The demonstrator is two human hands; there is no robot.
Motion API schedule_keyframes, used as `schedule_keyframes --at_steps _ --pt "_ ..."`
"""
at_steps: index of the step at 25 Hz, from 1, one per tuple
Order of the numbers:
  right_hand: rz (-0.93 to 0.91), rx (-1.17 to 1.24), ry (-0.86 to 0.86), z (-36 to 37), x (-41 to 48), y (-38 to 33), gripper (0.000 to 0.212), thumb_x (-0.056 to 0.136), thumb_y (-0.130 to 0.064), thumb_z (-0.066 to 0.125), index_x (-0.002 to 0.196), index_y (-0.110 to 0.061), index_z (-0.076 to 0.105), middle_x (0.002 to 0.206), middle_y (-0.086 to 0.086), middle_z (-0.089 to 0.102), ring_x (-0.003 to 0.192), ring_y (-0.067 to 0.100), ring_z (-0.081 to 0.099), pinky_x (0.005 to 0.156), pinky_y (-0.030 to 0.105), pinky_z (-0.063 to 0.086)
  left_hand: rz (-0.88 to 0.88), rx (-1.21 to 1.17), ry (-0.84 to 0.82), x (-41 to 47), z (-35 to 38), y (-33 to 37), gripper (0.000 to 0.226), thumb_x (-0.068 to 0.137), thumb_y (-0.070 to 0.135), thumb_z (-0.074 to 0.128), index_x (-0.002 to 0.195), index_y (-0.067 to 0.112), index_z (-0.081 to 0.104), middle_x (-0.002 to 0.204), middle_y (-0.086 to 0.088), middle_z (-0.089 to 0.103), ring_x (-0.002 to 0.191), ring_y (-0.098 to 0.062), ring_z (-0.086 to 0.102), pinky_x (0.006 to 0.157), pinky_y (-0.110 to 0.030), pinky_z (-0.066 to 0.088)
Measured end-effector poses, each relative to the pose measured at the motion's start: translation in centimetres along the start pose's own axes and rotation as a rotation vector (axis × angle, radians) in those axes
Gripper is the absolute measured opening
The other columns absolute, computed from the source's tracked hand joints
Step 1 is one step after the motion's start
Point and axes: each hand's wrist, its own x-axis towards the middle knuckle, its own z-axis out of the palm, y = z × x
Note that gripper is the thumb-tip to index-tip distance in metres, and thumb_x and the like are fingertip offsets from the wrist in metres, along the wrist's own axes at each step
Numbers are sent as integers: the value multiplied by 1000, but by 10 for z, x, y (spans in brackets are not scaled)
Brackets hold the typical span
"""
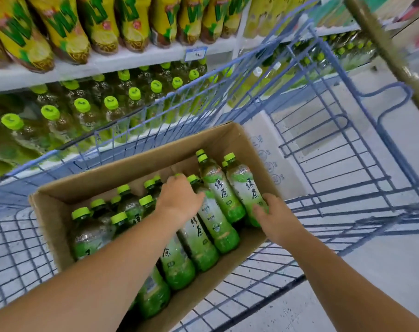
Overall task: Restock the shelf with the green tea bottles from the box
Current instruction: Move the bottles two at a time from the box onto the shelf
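Inside the brown cardboard box (131,168): many green-capped plastic tea bottles (131,209) remain.
Left hand (179,197): curled round the neck of a leaning bottle (201,236).
Right hand (273,216): clasping the base of the rightmost bottle (244,185).
White shelf (107,61): green-tea row mostly filled; restocking likely midway.

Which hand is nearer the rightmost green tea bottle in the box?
Right. Right hand grips the rightmost green tea bottle near its base; left hand lies on another bottle further left.

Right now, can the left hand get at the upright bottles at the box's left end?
Probably yes: the box is open-topped, the upright bottles stand uncovered, and the left hand is just to their right.
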Motion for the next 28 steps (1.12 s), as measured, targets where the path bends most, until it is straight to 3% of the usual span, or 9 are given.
schedule_keyframes --at_steps 2,5,12,16,18,20,22,24,28 --pt "9 -25 8 9 18 7 34 97 -37 53 123 -14 54 118 12 58 111 32 55 98 48 45 -15 167 -25 20 8 3 70 83 63 61 124 6 55 128 -16 56 121 -36 49 90 -44 47" --pt "59 -42 14 21 38 16 40 95 -41 55 122 -12 51 116 12 58 111 35 56 95 44 46 -139 368 -122 34 22 6 91 74 84 50 128 12 61 151 -17 37 137 -37 30 100 -47 38" --pt "102 -52 -46 30 62 26 42 89 -53 60 109 -17 53 95 1 58 83 22 50 73 34 40 -253 437 -250 38 47 21 103 55 97 51 122 20 69 155 -12 23 139 -38 13 109 -62 18" --pt "70 -47 -52 34 65 31 48 81 -49 74 106 -18 48 96 -1 54 87 23 52 75 37 45 -163 189 -17 16 60 26 73 60 81 63 86 12 70 128 -9 52 130 -34 37 118 -59 8" --pt "56 -37 -40 35 68 33 49 79 -47 76 106 -18 48 93 -2 53 85 22 51 73 35 43 -41 -39 104 2 66 22 77 59 77 64 108 18 62 106 3 64 119 -28 51 119 -52 17" --pt "44 -23 -35 34 70 33 49 77 -45 77 107 -17 49 87 -4 51 83 21 51 69 33 39 43 -317 124 -11 70 17 72 58 73 69 118 36 52 92 23 60 104 -17 59 96 -39 46" --pt "33 0 -51 35 71 34 48 77 -40 77 108 -16 50 86 -4 52 82 22 52 68 32 38 106 -532 93 -18 79 16 61 63 61 77 114 51 46 98 24 63 98 -5 62 83 -33 53" --pt "23 40 -72 36 72 35 48 77 -36 77 109 -14 49 88 -2 54 82 21 54 66 32 39 117 -725 18 -19 89 14 68 74 45 82 125 53 39 115 20 64 104 -1 63 90 -34 55" --pt "9 61 -117 32 75 35 53 76 -35 80 107 -16 41 86 -7 47 77 15 50 60 31 36 106 -793 -105 -12 95 6 83 84 41 76 141 53 16 116 20 63 100 3 63 82 -25 53"
